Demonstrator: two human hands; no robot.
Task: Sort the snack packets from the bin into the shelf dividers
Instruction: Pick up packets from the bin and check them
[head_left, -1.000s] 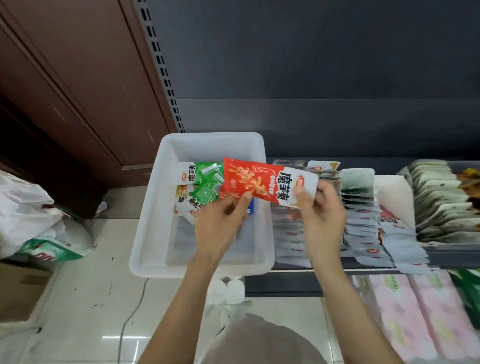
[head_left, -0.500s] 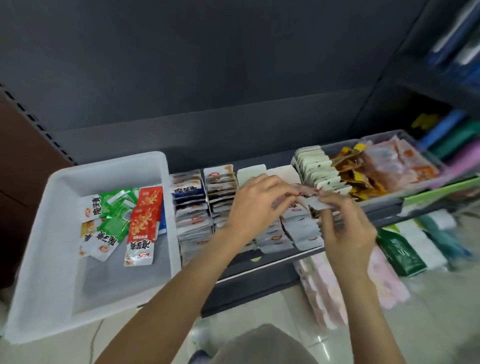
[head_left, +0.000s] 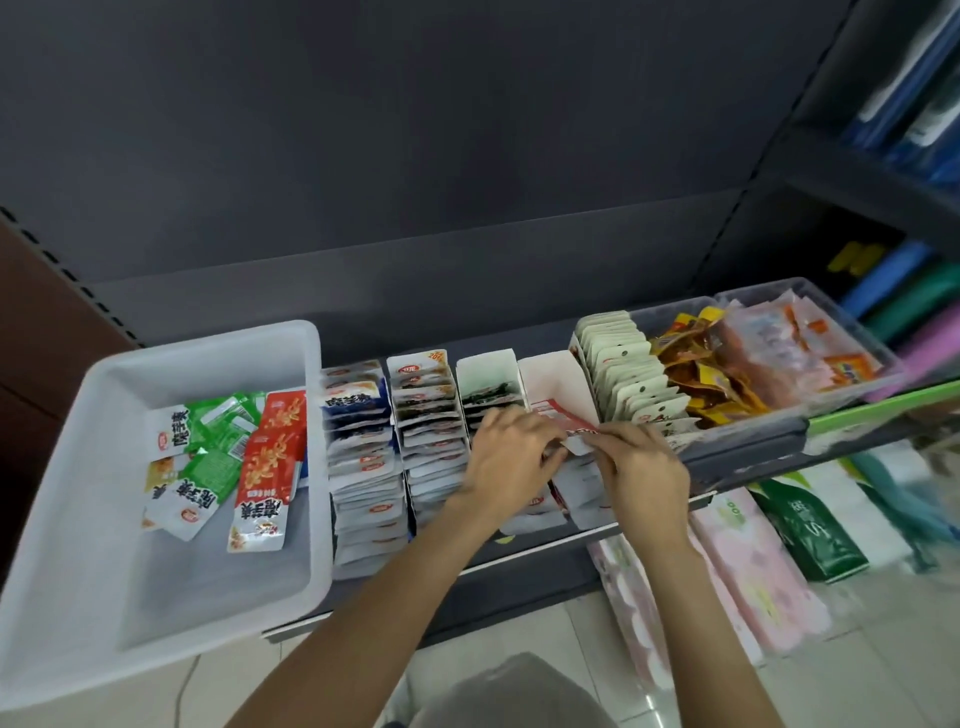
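A white plastic bin (head_left: 78, 447) at the left holds green packets (head_left: 221, 431), white packets (head_left: 187, 504) and red packets (head_left: 267, 467). To its right, white cardboard shelf dividers (head_left: 558, 371) hold rows of upright snack packets (head_left: 369, 457). My left hand (head_left: 511, 457) and my right hand (head_left: 644, 473) meet over the fourth divider and both pinch one red and white packet (head_left: 563, 421), which lies slanted into that divider. My fingers hide the packet's lower end.
Clear tubs (head_left: 769, 358) with orange and yellow snack packs stand at the right of the shelf. A further row of white packets (head_left: 628, 379) stands beside them. Pink and green packs (head_left: 748, 566) lie on the floor level below. A dark back panel (head_left: 415, 156) rises behind the shelf.
A second ago both hands held the red packet over the bin. They carried it right to the dividers, and the view turned right with them. Now it sits lower in the fourth divider.
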